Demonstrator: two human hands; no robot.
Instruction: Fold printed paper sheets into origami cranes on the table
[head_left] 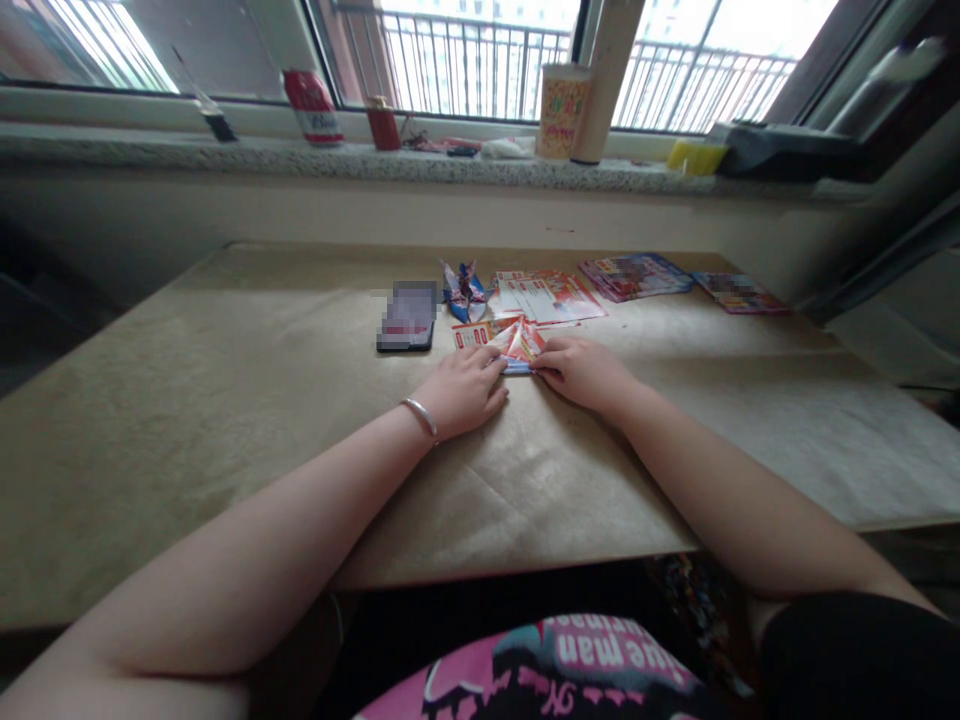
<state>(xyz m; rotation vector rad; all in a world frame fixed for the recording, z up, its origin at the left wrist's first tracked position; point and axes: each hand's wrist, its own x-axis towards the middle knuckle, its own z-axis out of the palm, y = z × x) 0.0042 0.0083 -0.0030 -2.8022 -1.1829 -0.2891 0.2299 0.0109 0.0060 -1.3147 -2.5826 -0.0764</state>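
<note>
A folded piece of printed red and white paper (514, 341) lies on the brown paper-covered table (225, 400). My left hand (463, 390), a silver bangle on its wrist, presses on the paper's left side with fingers curled. My right hand (581, 372) pinches the paper's right edge with closed fingers. Just behind lies a finished blue and red folded paper figure (465, 290).
A dark phone (408, 316) lies left of the paper. Printed leaflets (551, 297), (634, 275), (739, 292) lie farther back and right. The windowsill (300, 158) holds a red can (313, 106), a small red bottle (383, 124), a patterned cup (562, 110) and a yellow sponge (696, 156).
</note>
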